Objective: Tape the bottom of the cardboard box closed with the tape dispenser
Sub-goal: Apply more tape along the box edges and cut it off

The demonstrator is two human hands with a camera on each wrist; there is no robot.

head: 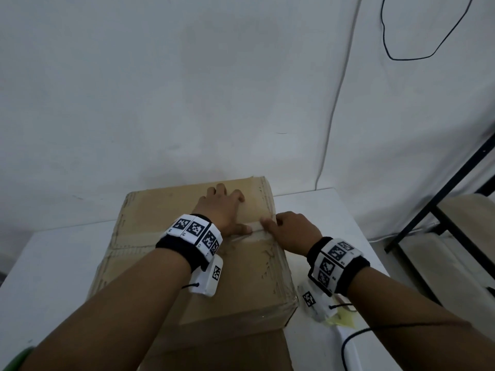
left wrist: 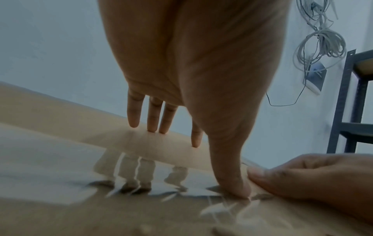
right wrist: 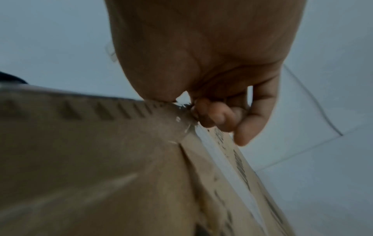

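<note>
The cardboard box (head: 150,210) lies on a white table (head: 53,277), flaps up and closed. A clear tape strip (head: 257,226) runs along the seam to the box's right edge. My left hand (head: 222,207) lies flat on the far flap with straight fingers, its thumb pressing the tape (left wrist: 181,191). My right hand (head: 289,231) is at the right edge, thumb on top of the tape and fingers curled over the side, pinching the crinkled tape end (right wrist: 181,126). What looks like the white-handled tape dispenser (head: 348,341) lies on the table, partly hidden beneath my right wrist.
A white wall stands close behind the table. A dark metal shelf frame (head: 442,204) is at the right, with coiled white cables (left wrist: 321,47) hanging on the wall beside it. A black cord (head: 356,341) trails by the dispenser.
</note>
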